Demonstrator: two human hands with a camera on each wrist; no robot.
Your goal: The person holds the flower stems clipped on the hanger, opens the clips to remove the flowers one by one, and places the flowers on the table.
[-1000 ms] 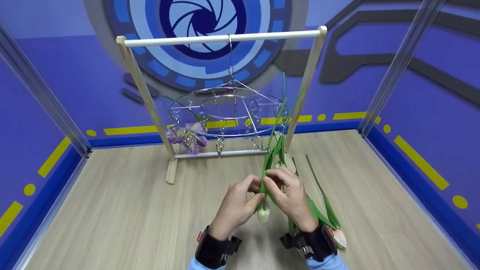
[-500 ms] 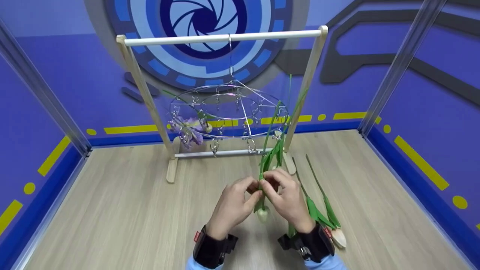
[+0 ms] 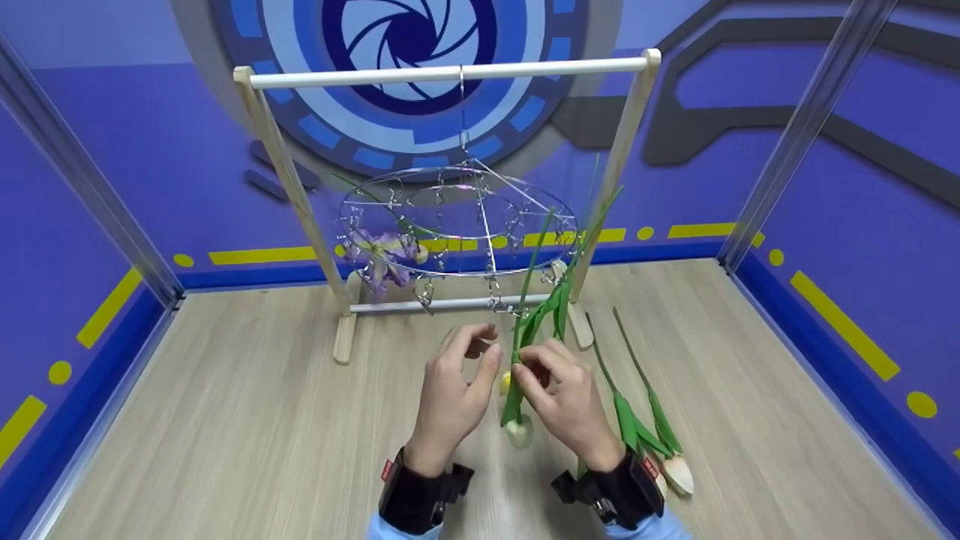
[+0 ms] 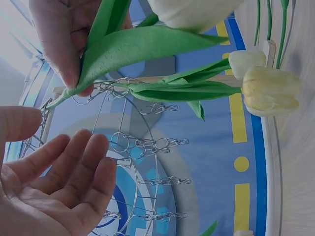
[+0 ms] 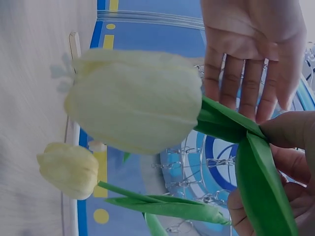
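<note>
Head view: table [image 3: 247,427], wooden rack [image 3: 367,77] on it, clip hanger [image 3: 484,225] hooked over the top. Left hand [image 3: 454,390] free, fingers loose; right hand [image 3: 566,397] pinches the white tulip [image 5: 135,101] by its stem, bloom down, at the hanger's front right. Hanging tulips [image 4: 270,91] and purple flower [image 3: 382,262] look done. Loose tulips [image 3: 679,475] on the table: probably what's left. Can't tell if any clips [image 4: 152,146] grip the held stem.

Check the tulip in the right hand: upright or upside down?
Upside down: the white tulip points bloom-first toward the table, and its stem extends above the right hand.
</note>
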